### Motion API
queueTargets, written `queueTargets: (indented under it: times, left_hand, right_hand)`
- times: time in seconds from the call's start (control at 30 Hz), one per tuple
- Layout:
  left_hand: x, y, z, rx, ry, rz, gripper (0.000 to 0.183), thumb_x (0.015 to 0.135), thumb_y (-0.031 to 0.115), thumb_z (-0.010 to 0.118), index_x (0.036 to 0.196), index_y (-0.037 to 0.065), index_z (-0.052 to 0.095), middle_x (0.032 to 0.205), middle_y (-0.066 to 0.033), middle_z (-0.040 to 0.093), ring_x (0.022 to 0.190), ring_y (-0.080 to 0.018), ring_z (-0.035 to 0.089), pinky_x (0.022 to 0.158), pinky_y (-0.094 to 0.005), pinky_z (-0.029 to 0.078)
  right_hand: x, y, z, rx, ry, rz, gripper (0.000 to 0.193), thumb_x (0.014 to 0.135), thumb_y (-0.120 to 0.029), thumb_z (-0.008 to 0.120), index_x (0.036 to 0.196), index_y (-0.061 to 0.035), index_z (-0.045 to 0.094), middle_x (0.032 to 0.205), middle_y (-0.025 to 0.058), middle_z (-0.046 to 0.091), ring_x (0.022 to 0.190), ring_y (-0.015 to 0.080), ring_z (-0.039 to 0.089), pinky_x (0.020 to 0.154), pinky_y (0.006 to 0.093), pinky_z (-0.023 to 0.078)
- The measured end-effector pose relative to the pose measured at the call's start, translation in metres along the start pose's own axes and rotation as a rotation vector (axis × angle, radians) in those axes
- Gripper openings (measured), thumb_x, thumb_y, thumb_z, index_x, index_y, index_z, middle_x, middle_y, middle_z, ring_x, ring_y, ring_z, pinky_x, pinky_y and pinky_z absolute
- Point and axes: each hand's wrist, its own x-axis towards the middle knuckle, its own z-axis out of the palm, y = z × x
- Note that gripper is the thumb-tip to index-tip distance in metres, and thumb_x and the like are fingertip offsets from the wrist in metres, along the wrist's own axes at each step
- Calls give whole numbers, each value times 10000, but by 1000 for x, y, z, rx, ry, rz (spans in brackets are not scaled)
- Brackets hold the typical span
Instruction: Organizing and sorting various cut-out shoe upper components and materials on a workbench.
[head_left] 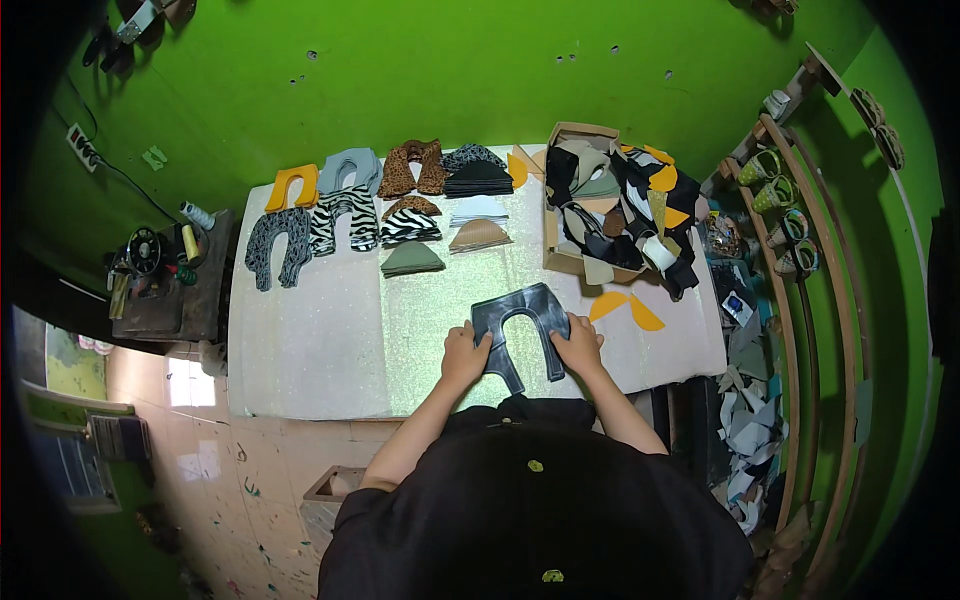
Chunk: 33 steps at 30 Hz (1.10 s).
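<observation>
We see the black U-shaped piece [515, 301] lying on the table [300, 350], on the near side of the cardboard box [562, 263] and a little to its left, with its legs pointing toward the person. Its dark, sheeny face suggests smooth leather-like sheet to us: light, bendable, not fragile, and probably a bit slippery. We cannot tell whether it is one thickness or several layers; if layered, we would expect them to slide on each other. We would hold it by the outer edges of both legs, since the narrow ends look likeliest to flop.

The left hand [466, 358] and the right hand [579, 347] grip it there, one per side; how firmly, we cannot tell.

Two yellow cutouts [647, 313] lie just on the near side of the box. To the box's left we find the green half-round stack [413, 260] and, farther left, zebra-patterned U-shapes [345, 220].
</observation>
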Motion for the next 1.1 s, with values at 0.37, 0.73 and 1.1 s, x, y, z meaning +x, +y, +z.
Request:
queueTargets:
  times: [0.37, 0.73, 1.1]
  left_hand:
    - [-9, 16, 25, 135, 122, -12, 1038, 675, 447, 731, 1363, -114, 192, 1196, -247, 369, 1098, -372, 386, 935, -415, 361]
    - [-14, 29, 28, 140, 236, -7, 1059, 597, 295, 796, 1381, -62, 180, 1194, -244, 371, 1088, -376, 387, 927, -424, 366]
    - [-21, 68, 5, 24, 466, -32, 948, 606, 273, 799, 1364, 47, 276, 1288, -215, 290, 1198, -381, 281, 1020, -472, 228]
  right_hand:
    - [-23, -11, -24, -65, 197, -178, 490, 771, -281, 602, 1195, -51, 511, 1107, 126, 534, 1041, 274, 495, 883, 472, 288]
    - [137, 31, -161, -469, 472, -103, 340, 719, -104, 620, 1035, -222, 660, 1014, 46, 568, 1032, 236, 487, 878, 479, 295]
    - [137, -10, -221, -54, 829, -570, 248, 724, -125, 640, 942, -222, 707, 848, 16, 513, 892, 212, 479, 808, 408, 282]
